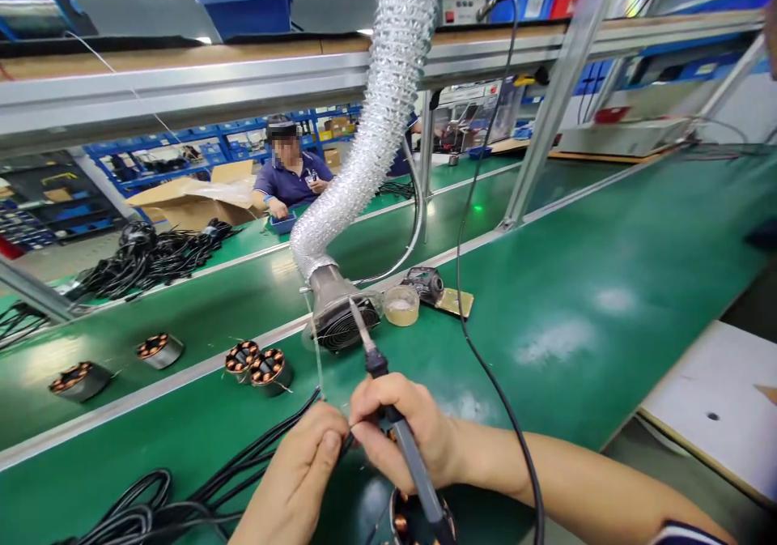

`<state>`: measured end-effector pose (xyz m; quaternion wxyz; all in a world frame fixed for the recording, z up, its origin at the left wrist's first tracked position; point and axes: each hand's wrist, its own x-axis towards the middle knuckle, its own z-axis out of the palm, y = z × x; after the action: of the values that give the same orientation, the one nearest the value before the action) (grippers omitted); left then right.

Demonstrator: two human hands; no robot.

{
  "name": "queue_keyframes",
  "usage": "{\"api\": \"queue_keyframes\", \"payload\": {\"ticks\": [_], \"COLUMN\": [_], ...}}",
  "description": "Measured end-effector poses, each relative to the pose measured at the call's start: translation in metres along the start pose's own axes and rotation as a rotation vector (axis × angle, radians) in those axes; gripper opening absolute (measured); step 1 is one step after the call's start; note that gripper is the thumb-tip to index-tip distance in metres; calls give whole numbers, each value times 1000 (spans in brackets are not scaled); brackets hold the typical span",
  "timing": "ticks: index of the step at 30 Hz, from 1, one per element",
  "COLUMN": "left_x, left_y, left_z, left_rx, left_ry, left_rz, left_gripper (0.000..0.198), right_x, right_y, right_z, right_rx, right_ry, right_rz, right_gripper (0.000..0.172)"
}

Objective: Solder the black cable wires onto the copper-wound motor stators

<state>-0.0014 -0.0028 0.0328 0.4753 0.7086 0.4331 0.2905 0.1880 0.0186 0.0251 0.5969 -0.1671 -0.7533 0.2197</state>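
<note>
My right hand (413, 427) is closed round the dark handle of a soldering iron (413, 460), whose tip points up and away. Its thumb and forefinger meet close to my left hand (303, 460), at a thin dark wire. The fingers of my left hand are pinched on the end of a black cable (348, 446). Beneath my right hand, a motor stator (399, 521) with copper windings shows in part at the bottom edge. Loops of black cable (158, 513) lie left of my left hand.
Beyond my hands sit a fume extractor hood (331, 290) on a silver flexible duct (388, 83), a tape roll (401, 305) and a soldering iron stand (425, 284). Several stators (270, 371) stand at left. The iron's cord (486, 367) hangs at right. A co-worker (295, 168) sits across.
</note>
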Motion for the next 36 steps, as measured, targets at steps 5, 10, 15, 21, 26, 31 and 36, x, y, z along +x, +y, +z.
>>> {"api": "queue_keyframes", "payload": {"ticks": [5, 10, 15, 21, 26, 31, 36], "left_x": [3, 5, 7, 8, 3, -2, -3], "left_y": [-15, -22, -22, -27, -30, -21, -8], "left_z": [10, 14, 21, 15, 13, 17, 9], "left_rx": [-444, -491, -449, -410, -157, 6, 188], "left_ry": [-208, -57, 105, 176, 153, 116, 128], "left_rz": [-274, -218, -201, -198, -171, -115, -153], "left_gripper": [50, 49, 45, 30, 20, 11, 15], "right_x": [-17, -26, -32, -34, -19, -12, -15], "right_y": [6, 12, 10, 8, 9, 18, 24], "right_z": [3, 7, 17, 20, 11, 17, 8], "right_rx": [-72, -79, -170, -273, -259, -165, -217], "right_ry": [35, -5, 29, -45, -48, -207, -255], "right_rz": [128, 225, 195, 16, 35, -28, 9], "right_gripper": [37, 33, 29, 28, 32, 27, 17]}}
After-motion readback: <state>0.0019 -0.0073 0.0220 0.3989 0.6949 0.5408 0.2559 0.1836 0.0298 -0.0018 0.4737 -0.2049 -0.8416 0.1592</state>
